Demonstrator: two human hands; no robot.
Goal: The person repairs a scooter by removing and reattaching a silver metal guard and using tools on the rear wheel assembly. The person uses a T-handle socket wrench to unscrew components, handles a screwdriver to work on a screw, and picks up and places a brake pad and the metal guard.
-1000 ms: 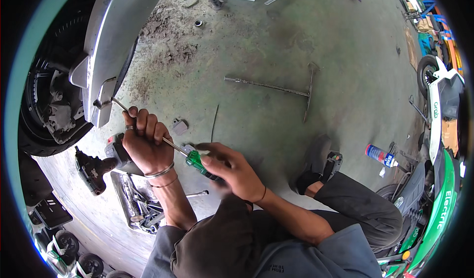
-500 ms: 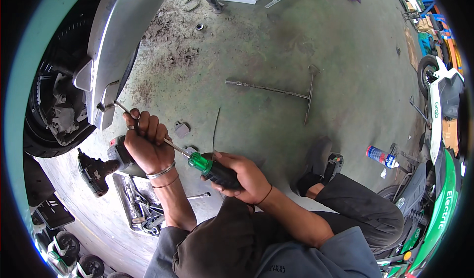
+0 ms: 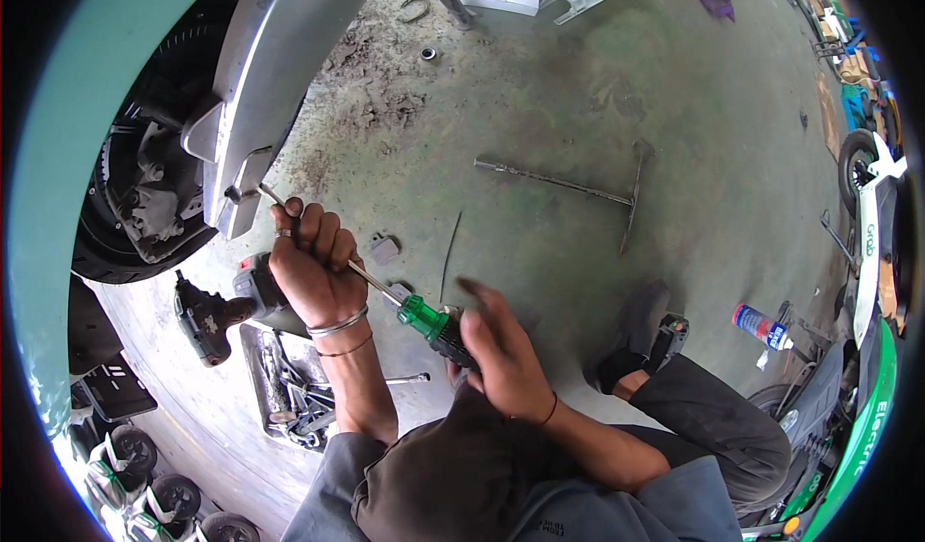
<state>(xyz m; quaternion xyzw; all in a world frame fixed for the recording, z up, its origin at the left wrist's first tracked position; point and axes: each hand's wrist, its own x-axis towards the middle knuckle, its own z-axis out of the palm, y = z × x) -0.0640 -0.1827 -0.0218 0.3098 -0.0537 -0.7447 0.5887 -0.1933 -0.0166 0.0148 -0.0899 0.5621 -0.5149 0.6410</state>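
Note:
A long screwdriver with a green and black handle [image 3: 425,318] slants up to the left. Its shaft runs through my left hand [image 3: 320,270], whose fingers are wrapped around it. The tip meets the lower end of a silver metal panel [image 3: 252,99], beside a small dark hole; the exact contact is too small to tell. At the other end, my right hand [image 3: 505,357] keeps its thumb and palm against the handle. Its index finger is stretched out and blurred, while some lower fingers curl under the grip, partly hidden.
A black power tool [image 3: 207,322] and a tray [image 3: 258,373] of hand tools lie at the left. On the floor are a T-handle wrench [image 3: 559,182], a thin rod [image 3: 451,256], brake pads [image 3: 384,249] and a ring [image 3: 429,54]. A spray can [image 3: 761,327] and scooter [image 3: 872,388] are at right.
My right hand's fingers have loosened and spread on the handle, and the index finger now extends. The left hand still grips the shaft. The whole view has shifted slightly.

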